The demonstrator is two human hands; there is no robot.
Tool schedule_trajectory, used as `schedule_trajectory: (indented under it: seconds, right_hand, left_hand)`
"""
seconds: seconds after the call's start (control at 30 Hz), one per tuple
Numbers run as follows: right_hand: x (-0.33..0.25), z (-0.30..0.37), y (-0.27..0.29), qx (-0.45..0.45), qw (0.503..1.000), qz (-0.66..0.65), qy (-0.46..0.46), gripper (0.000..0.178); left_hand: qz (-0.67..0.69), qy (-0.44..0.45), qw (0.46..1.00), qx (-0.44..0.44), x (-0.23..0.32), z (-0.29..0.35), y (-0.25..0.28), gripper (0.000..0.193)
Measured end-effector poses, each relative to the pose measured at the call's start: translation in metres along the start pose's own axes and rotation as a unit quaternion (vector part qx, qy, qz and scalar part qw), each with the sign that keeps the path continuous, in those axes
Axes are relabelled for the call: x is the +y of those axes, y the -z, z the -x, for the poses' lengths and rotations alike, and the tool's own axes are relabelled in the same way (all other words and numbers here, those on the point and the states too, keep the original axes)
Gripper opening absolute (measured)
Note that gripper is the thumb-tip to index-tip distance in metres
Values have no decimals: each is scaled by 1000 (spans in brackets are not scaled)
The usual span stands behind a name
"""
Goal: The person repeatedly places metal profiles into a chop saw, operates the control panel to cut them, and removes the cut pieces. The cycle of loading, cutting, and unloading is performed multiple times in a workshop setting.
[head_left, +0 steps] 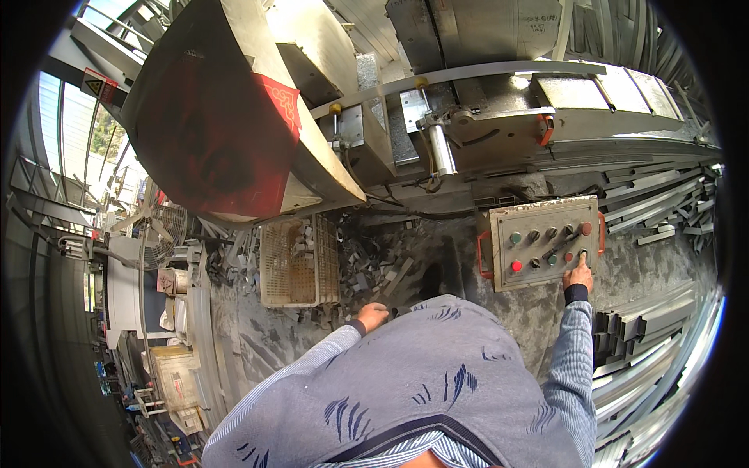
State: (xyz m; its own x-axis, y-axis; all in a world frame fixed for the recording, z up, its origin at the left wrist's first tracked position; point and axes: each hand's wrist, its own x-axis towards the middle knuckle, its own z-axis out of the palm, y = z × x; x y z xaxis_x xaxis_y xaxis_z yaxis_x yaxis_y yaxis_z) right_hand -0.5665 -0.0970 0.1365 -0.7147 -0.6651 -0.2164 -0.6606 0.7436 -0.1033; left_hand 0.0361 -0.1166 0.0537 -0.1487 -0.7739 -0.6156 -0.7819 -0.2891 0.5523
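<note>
My right hand (578,278) reaches to the lower right corner of a metal control box (538,242). Its index finger is stretched out onto a control there, while the other fingers are bent under. Several buttons and knobs in red, green and black sit in two rows on the panel; a bright red button (516,266) is at its lower left. Orange handles (484,255) flank the box. My left hand (373,316) hangs in front of my body with its fingers curled in, and nothing shows in it. Nearest to it are metal offcuts on the floor.
A large machine with a dark red-patched cover (214,140) stands ahead, with a pneumatic cylinder (441,148) on its bed. A dirty plastic crate (290,265) holds scraps beside scattered offcuts (374,269). Metal profiles (647,327) are stacked at the right. A fan (156,230) stands left.
</note>
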Motion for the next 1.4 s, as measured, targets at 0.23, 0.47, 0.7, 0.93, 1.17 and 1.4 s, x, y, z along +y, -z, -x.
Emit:
schedule_trajectory:
  seconds: [0.23, 0.47, 0.7, 0.93, 1.17, 1.4]
  right_hand:
    - [5, -4, -7, -4, 1000, 19, 12, 72]
    - [6, -3, -6, -6, 1000, 16, 15, 73]
    - [8, -5, -10, 2, 1000, 18, 21, 73]
    - [8, -5, -9, -6, 1000, 11, 18, 73]
    - [6, -2, -6, -13, 1000, 2, 13, 73]
    - [7, -2, -6, 1, 1000, 11, 25, 73]
  left_hand:
    - [128, 41, 991, -19, 19, -9, -13, 37]
    - [29, 46, 998, 6, 25, 2, -1, 38]
    - [-5, 60, 998, 11, 17, 1, 0, 36]
    - [45, 36, 998, -2, 32, -6, -4, 33]
    - [50, 39, 998, -13, 42, -11, -6, 37]
    - [-9, 39, 999, -1, 41, -11, -6, 32]
